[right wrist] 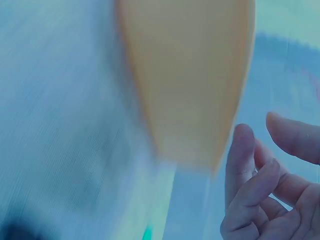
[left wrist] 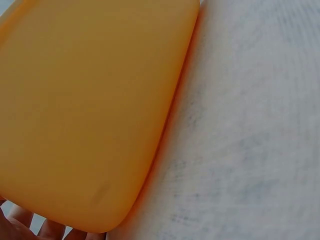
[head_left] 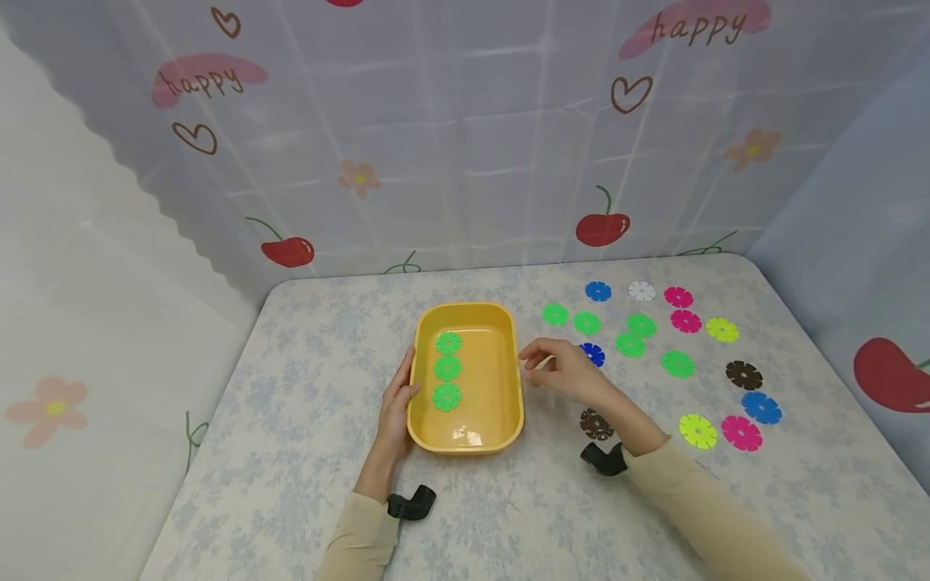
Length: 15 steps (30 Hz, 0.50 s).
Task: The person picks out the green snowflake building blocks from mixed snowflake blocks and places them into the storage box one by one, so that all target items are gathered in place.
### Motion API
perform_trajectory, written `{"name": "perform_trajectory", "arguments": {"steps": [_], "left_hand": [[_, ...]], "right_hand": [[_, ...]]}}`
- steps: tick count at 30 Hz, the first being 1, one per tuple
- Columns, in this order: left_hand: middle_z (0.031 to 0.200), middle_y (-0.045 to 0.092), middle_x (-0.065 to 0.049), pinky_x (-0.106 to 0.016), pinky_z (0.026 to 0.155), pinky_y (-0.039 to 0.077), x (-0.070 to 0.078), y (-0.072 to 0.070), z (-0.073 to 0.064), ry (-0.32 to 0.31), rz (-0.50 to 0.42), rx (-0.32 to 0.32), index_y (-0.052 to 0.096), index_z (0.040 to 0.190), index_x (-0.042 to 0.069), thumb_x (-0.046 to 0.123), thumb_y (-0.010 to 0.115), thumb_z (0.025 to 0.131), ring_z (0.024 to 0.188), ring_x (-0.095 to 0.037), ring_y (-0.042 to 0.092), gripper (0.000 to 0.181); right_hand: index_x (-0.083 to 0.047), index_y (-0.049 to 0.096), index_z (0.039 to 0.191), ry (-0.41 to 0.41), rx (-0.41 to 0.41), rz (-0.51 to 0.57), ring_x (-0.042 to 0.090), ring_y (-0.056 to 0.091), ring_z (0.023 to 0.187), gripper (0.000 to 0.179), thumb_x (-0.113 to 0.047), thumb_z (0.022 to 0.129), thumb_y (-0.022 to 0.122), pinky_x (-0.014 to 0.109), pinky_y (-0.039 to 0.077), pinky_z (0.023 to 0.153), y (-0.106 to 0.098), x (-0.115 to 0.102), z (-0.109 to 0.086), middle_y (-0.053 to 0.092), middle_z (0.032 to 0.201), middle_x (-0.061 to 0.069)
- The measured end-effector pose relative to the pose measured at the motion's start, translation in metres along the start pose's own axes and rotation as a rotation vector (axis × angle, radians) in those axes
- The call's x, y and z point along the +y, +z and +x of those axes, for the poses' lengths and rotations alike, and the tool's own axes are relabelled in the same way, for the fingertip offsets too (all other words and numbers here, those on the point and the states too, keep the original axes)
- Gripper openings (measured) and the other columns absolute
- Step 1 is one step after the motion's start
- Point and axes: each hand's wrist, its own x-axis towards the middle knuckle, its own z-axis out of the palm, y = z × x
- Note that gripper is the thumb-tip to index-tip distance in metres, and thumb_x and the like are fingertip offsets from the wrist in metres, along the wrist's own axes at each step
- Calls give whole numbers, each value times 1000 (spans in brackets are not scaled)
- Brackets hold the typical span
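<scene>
A yellow rectangular tray (head_left: 490,379) sits on the table with three green notched plastic discs (head_left: 446,369) in a column along its left side. My left hand (head_left: 395,411) holds the tray's left side, thumb at the rim and fingers along the outer wall. In the left wrist view the tray's wall (left wrist: 90,110) fills much of the picture, with fingertips at its lower edge. Just outside the right rim hovers my right hand (head_left: 570,371), fingers loosely bent. The right wrist view shows nothing between its thumb and fingers (right wrist: 242,160).
Right of the tray lie scattered discs: several green ones (head_left: 630,344), a dark blue one (head_left: 593,353) partly behind my right hand, a brown one (head_left: 596,424) near that wrist, plus pink (head_left: 742,433), yellow (head_left: 698,432) and white (head_left: 642,290). A printed curtain (head_left: 465,145) hangs behind the table.
</scene>
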Motion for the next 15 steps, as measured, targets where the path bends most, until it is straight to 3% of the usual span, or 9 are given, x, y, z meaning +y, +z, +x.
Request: {"name": "perform_trajectory", "arguments": {"steps": [9, 15], "left_hand": [[164, 14, 11, -40, 121, 21, 0, -1, 0, 3, 6, -6, 23, 157, 29, 10, 36, 102, 151, -13, 14, 59], [163, 16, 12, -40, 122, 20, 0, 1, 0, 2, 11, 5, 25, 156, 30, 9, 36, 102, 151, -12, 14, 59]], "right_hand": [[4, 56, 129, 221, 171, -169, 34, 60, 98, 42, -16, 93, 65, 33, 54, 74, -92, 56, -42, 60, 119, 26], [8, 43, 139, 346, 212, -173, 45, 48, 115, 57, -22, 95, 62, 51, 52, 90, -138, 94, -62, 46, 133, 33]]}}
